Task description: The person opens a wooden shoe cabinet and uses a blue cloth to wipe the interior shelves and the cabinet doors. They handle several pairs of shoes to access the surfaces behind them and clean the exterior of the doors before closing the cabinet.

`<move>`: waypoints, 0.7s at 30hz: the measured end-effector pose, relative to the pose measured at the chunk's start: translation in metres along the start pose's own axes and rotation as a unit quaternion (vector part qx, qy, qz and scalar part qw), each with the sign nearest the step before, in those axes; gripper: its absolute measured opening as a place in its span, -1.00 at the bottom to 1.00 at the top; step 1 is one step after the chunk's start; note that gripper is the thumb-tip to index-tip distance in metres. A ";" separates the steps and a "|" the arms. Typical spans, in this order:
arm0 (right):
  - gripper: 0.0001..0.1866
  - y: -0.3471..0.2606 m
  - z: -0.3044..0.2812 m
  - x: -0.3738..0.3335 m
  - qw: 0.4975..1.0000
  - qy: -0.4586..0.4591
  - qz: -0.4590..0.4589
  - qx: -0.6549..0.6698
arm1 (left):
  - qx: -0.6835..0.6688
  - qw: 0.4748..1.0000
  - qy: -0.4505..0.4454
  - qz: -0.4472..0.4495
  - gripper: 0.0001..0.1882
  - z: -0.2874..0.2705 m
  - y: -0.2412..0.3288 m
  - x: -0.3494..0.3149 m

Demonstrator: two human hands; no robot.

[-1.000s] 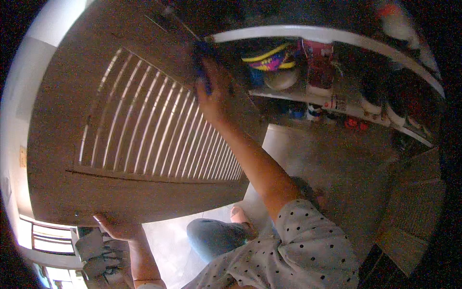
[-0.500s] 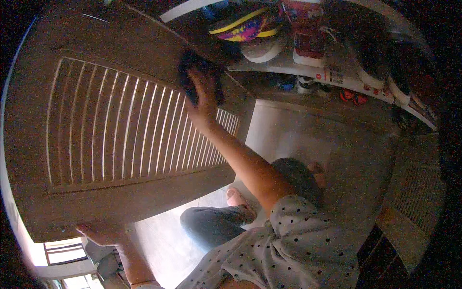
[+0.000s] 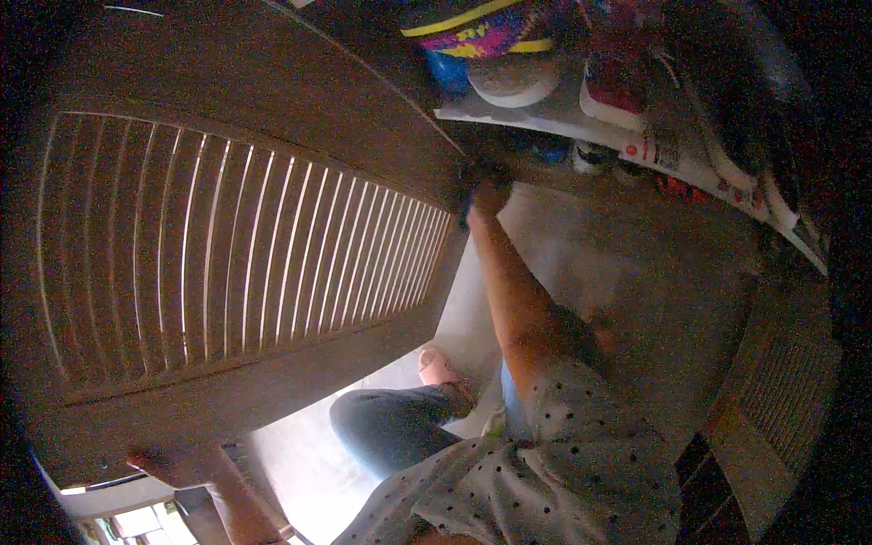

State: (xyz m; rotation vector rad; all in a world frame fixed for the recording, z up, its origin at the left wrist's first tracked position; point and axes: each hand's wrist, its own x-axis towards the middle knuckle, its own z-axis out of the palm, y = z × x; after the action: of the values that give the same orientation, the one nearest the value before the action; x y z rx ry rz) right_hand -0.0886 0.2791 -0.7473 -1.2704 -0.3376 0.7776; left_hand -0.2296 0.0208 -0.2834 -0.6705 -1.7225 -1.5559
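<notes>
Dark-blue cloth (image 3: 466, 213) within grip of right hand (image 3: 491, 194), beside slatted door (image 3: 247, 250).

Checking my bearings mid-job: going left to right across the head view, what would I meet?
Left hand, jeans-clad knee, right hand, dark red item with a white base, bright red item, far-right slatted panel.

Two hands (image 3: 173, 465) (image 3: 490, 193), two slatted panels (image 3: 259, 250) (image 3: 787, 395)
</notes>
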 end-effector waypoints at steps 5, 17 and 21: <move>-0.47 -0.044 0.017 0.081 0.862 -0.200 -0.147 -0.441 | -0.104 0.988 -0.108 0.032 -0.52 -0.053 -0.038 0.036; -0.36 -0.095 -0.020 0.083 0.632 -0.537 -0.327 -0.454 | -0.095 0.990 -0.101 0.005 -0.53 -0.061 -0.042 0.033; -0.40 -0.102 -0.022 0.083 0.693 -0.505 -0.189 -0.478 | -0.109 0.988 -0.109 0.003 -0.53 -0.051 -0.049 0.033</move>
State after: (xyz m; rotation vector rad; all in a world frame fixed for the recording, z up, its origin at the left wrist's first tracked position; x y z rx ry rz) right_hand 0.0178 0.3105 -0.6729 -1.4894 -2.0748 0.9016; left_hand -0.2791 -0.0387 -0.2867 -0.9864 -1.7169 -1.7353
